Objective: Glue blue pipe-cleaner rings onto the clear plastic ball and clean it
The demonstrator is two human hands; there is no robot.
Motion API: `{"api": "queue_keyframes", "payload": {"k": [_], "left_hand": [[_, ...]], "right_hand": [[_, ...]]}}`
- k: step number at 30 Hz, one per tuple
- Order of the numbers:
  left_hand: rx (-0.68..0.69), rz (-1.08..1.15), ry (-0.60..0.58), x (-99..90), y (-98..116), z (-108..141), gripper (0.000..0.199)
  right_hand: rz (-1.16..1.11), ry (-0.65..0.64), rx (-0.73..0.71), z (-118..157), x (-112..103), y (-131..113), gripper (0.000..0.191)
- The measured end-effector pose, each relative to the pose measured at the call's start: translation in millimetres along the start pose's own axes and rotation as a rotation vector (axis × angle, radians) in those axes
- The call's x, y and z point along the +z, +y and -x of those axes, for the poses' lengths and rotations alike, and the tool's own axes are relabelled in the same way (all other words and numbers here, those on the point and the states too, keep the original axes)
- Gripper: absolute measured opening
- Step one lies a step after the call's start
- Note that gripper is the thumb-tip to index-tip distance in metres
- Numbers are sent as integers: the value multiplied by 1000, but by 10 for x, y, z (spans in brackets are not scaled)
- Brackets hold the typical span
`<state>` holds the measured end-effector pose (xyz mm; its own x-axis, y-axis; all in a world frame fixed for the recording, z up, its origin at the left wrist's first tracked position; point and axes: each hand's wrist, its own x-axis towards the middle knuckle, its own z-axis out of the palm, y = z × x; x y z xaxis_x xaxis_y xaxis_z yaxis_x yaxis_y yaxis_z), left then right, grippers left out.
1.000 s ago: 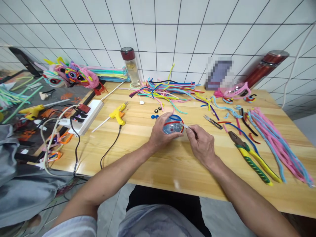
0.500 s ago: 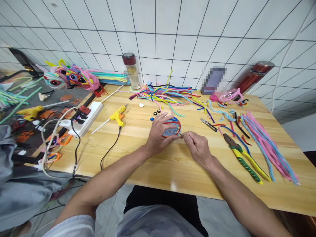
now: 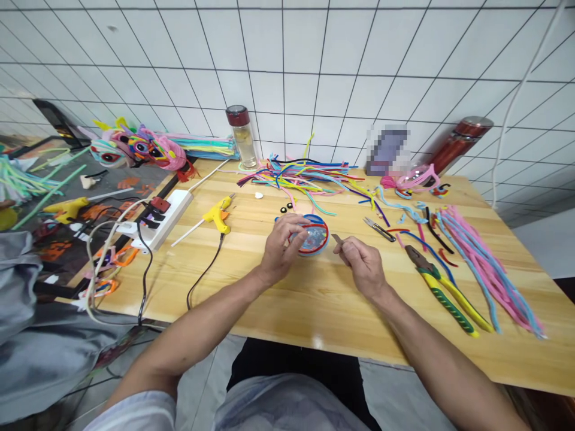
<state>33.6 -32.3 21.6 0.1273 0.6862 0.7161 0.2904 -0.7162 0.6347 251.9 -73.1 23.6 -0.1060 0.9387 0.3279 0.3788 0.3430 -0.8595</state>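
Note:
My left hand (image 3: pixel 279 250) is curled over the left side of a clear round plastic shell (image 3: pixel 318 238) edged with red and blue pipe cleaner, holding it just above or on the table. To its right, my right hand (image 3: pixel 365 263) pinches a small flat blade-like strip (image 3: pixel 336 239), whose tip points at the shell without touching it. Two small black rings (image 3: pixel 286 208) lie behind my left hand. Thread snips (image 3: pixel 380 228) rest to the right, close to green-and-yellow-handled pliers (image 3: pixel 442 290).
A loose pile of pipe cleaners (image 3: pixel 300 175) lies at the back near a glass bottle (image 3: pixel 244 140). Left stand a yellow glue gun (image 3: pixel 218 214) and a power strip (image 3: pixel 169 220) with cords. Pink and blue pipe cleaners (image 3: pixel 489 266) lie right. Another person's grey clothing (image 3: pixel 67 347) shows at left.
My right hand has drawn the strip back from the shell's edge, leaving a gap. My left thumb has moved off the shell's near edge, and more of the shell now shows.

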Motion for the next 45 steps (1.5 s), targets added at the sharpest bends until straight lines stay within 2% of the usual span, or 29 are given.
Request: {"api": "queue_keyframes", "payload": {"k": [3,6,8,11,14,17,20,22,25,27,30,33,37,41,45], "left_hand": [[-191,4,134,-45,-114,-42,24],[-361,-30,211,-91,-295,-107,32],[-408,-76,235,-115,-436,-148,28],[-437,-111,266,-130,-632,-180,11],[-496,-96,311,-126,-745,-175,28],[-525,-76,308,-125,-740,-161,17],[-505,-65,257,-143,-633,-157,33],[-436,-45,191,-157,-528,-152,41],[-184,-15,-25,-143,-371,-118,44],[-24,-13,-186,-101,-296,-73,58],[38,-33,-308,-16,-257,3,63],[22,-67,-317,50,-284,52,54],[23,-112,-277,83,-305,58,54],[31,-140,-229,71,-249,47,53],[-23,-113,-208,72,-188,59,45]], "right_hand": [[-36,22,54,-21,-7,25,51],[-24,35,67,-41,-4,36,53],[-8,43,63,-50,-6,38,53],[4,56,56,-60,-16,38,51],[9,61,53,-70,-26,38,51],[25,57,53,-76,-29,43,51],[46,55,58,-74,-28,49,51],[49,64,66,-71,-29,51,51],[43,82,82,-76,-32,54,50],[43,87,86,-83,-35,58,51],[53,77,77,-93,-39,69,51],[60,73,62,-96,-40,74,49],[104,65,31,-104,-40,55,47],[169,46,-31,-120,-30,42,39],[206,45,-52,-124,-10,64,36]]}}
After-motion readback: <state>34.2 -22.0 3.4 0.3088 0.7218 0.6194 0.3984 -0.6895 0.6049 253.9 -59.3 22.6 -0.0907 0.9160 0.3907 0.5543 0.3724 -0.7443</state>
